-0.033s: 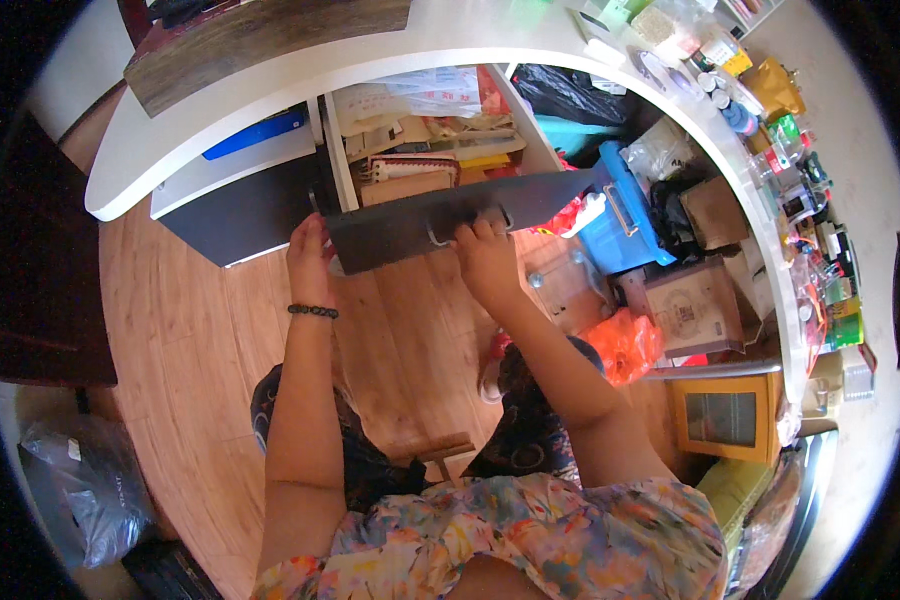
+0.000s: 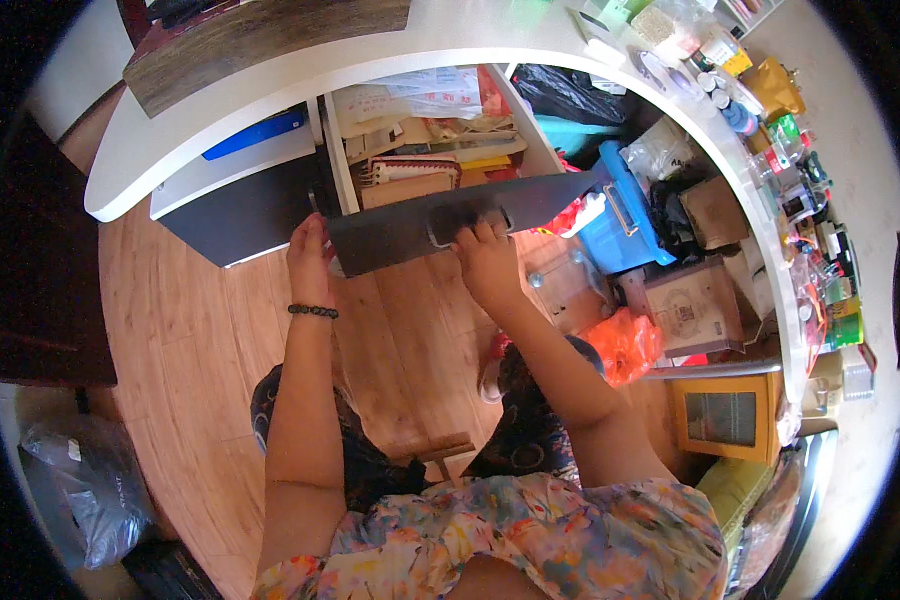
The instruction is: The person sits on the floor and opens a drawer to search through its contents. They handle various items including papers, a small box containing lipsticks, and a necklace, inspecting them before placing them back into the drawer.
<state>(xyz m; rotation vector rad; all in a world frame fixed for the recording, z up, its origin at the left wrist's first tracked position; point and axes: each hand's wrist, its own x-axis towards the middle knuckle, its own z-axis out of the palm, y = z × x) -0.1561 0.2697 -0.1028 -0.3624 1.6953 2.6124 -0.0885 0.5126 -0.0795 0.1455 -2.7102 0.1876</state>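
Note:
A dark-fronted drawer (image 2: 370, 237) is pulled out from under a white curved desk (image 2: 300, 72). My right hand (image 2: 488, 258) has its fingers curled over the metal handle (image 2: 436, 232) on the drawer front. At the front's left edge is my left hand (image 2: 310, 255), with a dark bead bracelet at its wrist. Its fingers are bent against that edge, close to the handle of the cabinet at left; their far side is hidden. Inside the drawer lie a spiral notebook (image 2: 410, 168), papers, envelopes and a whitish plastic bag (image 2: 425, 92).
Left of the drawer stands a dark cabinet (image 2: 245, 208) with a blue item on it. To the right are a blue bin (image 2: 620, 225), cardboard boxes (image 2: 692, 305) and an orange-red plastic bag (image 2: 625, 345). Bottles and jars crowd the desk's right side. My knees are below the drawer, over a wooden floor (image 2: 195, 345).

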